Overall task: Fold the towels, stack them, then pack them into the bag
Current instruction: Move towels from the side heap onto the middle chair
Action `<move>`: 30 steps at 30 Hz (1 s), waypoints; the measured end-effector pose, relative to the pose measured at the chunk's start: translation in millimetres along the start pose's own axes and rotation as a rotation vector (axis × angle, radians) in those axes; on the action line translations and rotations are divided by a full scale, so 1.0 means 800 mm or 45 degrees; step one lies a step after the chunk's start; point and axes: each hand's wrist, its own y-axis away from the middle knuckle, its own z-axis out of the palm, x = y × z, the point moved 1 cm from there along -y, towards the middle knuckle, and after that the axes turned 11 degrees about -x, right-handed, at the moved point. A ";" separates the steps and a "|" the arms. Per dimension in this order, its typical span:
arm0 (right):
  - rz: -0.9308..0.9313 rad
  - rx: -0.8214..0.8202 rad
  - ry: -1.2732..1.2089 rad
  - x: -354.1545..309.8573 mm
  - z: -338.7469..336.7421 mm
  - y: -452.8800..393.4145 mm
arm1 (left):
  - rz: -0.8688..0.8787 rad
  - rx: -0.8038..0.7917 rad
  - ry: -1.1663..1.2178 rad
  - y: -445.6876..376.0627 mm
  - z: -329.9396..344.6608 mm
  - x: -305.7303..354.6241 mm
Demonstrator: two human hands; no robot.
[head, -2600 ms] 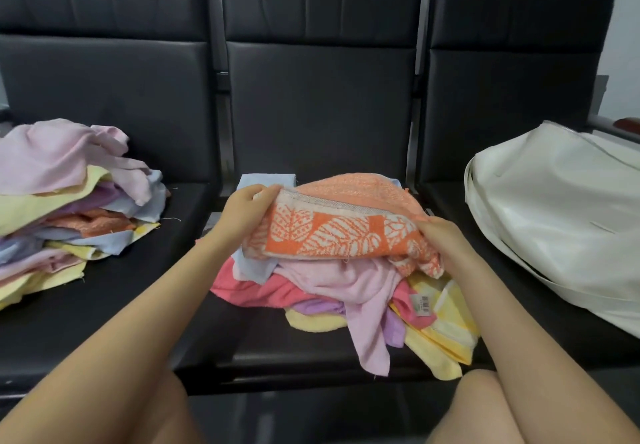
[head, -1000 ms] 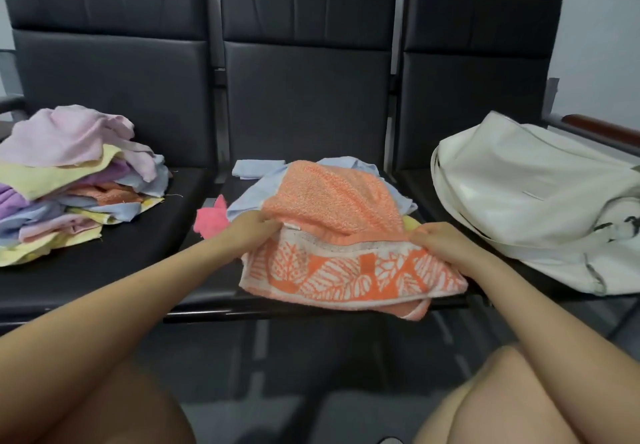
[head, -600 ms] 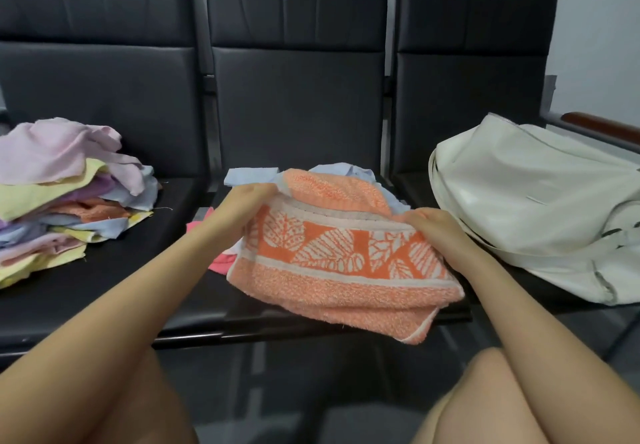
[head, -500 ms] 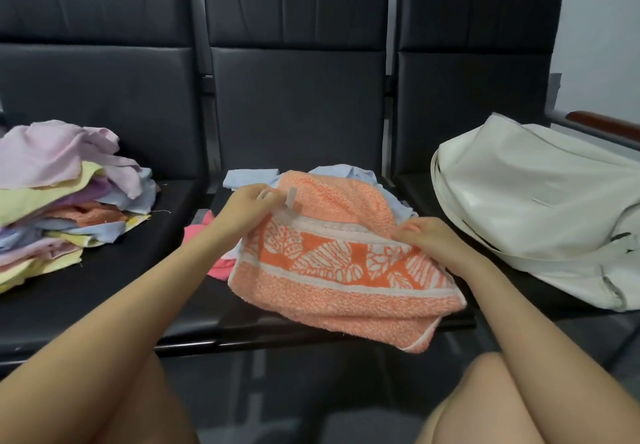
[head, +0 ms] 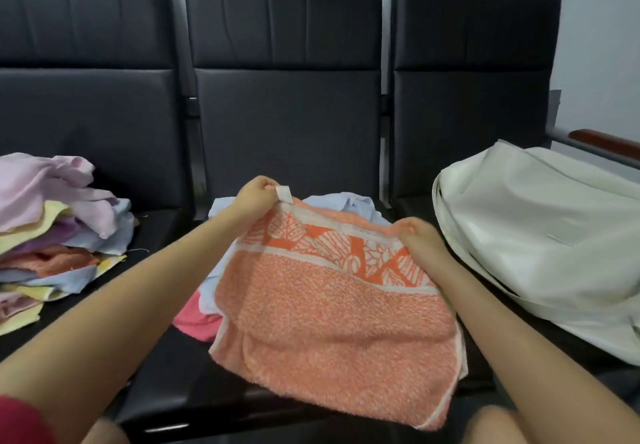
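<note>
I note both hands, left hand [head: 257, 196] and right hand [head: 415, 239], pinching the orange towel [head: 332, 308] by its top corners; it hangs toward me, long axis across.

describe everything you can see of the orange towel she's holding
The orange towel looks like terry cloth, speckled orange, with a woven band of orange and cream leaf shapes near its top edge and a small white tag at the upper left corner. It hangs doubled over, its lower part draped past the middle seat's front edge. The left hand pinches the tag corner; the right hand grips the other.
</note>
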 end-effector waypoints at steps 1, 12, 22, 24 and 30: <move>0.020 -0.067 0.081 0.005 0.004 -0.009 | -0.027 -0.003 -0.006 -0.006 0.009 -0.011; -0.025 -0.389 -0.004 0.018 0.018 -0.015 | 0.156 -0.162 -0.256 0.002 0.037 -0.037; 0.073 -0.639 -0.230 0.005 0.014 -0.033 | 0.272 -0.234 -0.181 -0.033 0.015 -0.019; 0.066 -0.626 -0.193 -0.003 0.015 -0.035 | 0.276 -0.265 -0.210 -0.041 0.026 -0.016; -0.014 -0.552 -0.022 -0.022 0.014 -0.028 | 0.294 -0.452 -0.421 -0.051 0.044 -0.022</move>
